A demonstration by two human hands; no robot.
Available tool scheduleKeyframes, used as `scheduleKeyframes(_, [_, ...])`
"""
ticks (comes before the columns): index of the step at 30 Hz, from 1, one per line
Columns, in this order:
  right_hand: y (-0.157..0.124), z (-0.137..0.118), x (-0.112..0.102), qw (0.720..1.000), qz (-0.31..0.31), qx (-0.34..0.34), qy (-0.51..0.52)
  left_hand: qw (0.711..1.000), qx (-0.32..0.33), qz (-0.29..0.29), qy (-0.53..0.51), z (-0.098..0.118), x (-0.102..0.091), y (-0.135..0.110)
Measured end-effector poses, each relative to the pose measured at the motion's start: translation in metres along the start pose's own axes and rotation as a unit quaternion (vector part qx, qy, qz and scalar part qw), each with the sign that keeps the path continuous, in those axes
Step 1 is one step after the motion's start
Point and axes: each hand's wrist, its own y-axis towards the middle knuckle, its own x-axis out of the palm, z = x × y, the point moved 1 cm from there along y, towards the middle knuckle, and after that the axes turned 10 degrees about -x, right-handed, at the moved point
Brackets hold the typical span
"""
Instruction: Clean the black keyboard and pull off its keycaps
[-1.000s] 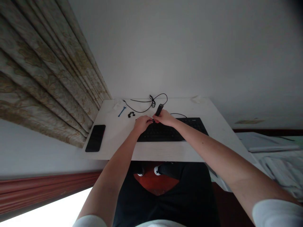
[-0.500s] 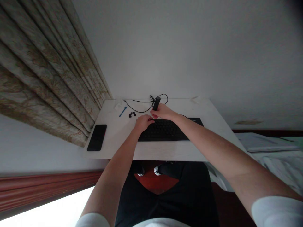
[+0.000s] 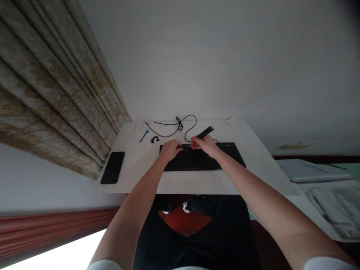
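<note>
From here the left hand sits curled on the left end of a flat black keyboard, its fingers together, with whatever lies under them hidden. The right hand is over the keyboard's top edge, fingers drawn together. A slim black plastic wand angles up from that hand, though I can't quite tell whether the fingers clamp it. Along the far side of the white counter lie one looped thin black cable, one blue plastic strip and a few small black pieces, too small to count. One black smartphone lies near the counter's left edge.
</note>
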Motion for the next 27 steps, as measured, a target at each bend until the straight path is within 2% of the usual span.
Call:
scheduleKeyframes(4, [-0.009,0.013,-0.002,0.998,0.047,-0.005,0.033,1.000,-0.008,0.021,-0.013,0.003,0.002,-0.001])
scheduleKeyframes(7, [-0.014,0.021,-0.003,0.997,0.057,-0.004,0.045,0.997,-0.028,0.039,-0.065,-0.006,-0.002,-0.002])
scheduleKeyframes(12, [-0.017,0.025,-0.004,0.998,0.039,-0.007,0.046,0.972,-0.135,0.121,-0.149,-0.049,-0.022,-0.002])
scheduleKeyframes(15, [-0.016,0.022,-0.002,0.999,0.029,-0.005,0.038,0.961,-0.190,0.132,-0.152,-0.075,-0.029,-0.001])
scheduleKeyframes(18, [-0.014,0.019,0.000,0.999,0.025,-0.003,0.039,0.964,-0.202,0.128,-0.116,-0.090,-0.029,-0.001])
scheduleKeyframes(27, [-0.013,0.016,-0.001,0.998,0.028,-0.002,0.055,0.968,-0.205,0.124,-0.072,-0.093,-0.023,0.004])
